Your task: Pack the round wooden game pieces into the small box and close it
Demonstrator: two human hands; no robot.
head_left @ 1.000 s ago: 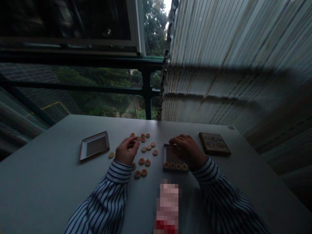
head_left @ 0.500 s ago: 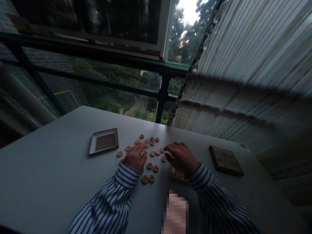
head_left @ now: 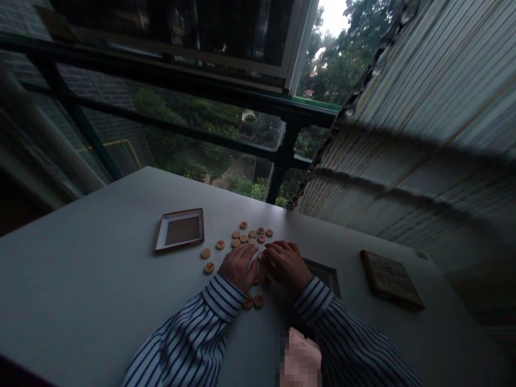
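Observation:
Round wooden Chinese chess pieces (head_left: 243, 238) lie spread over the white table in front of me, some showing red characters, others a plain face. My left hand (head_left: 239, 264) is closed at the near side of the cluster, fingers curled with the thumb close to them. What its fingertips hold, if anything, is hidden. Facing it, my right hand (head_left: 287, 263) has bent fingers around a pale chess piece (head_left: 260, 257). Red-marked pieces (head_left: 259, 301) lie below and between my hands, partly covered. Beyond my fingertips, several pieces sit close together.
An open shallow box (head_left: 160, 236) lies left on the white table (head_left: 100, 258). A dark tray (head_left: 332, 279) is partly under my right forearm. Farther right rests a closed decorated box (head_left: 393, 279). Behind the table are a railing (head_left: 282, 156) and a striped curtain (head_left: 403, 134).
My right hand has moved left toward my left hand, over the small row of plain pieces. More of the dark tray shows. The view has shifted a little.

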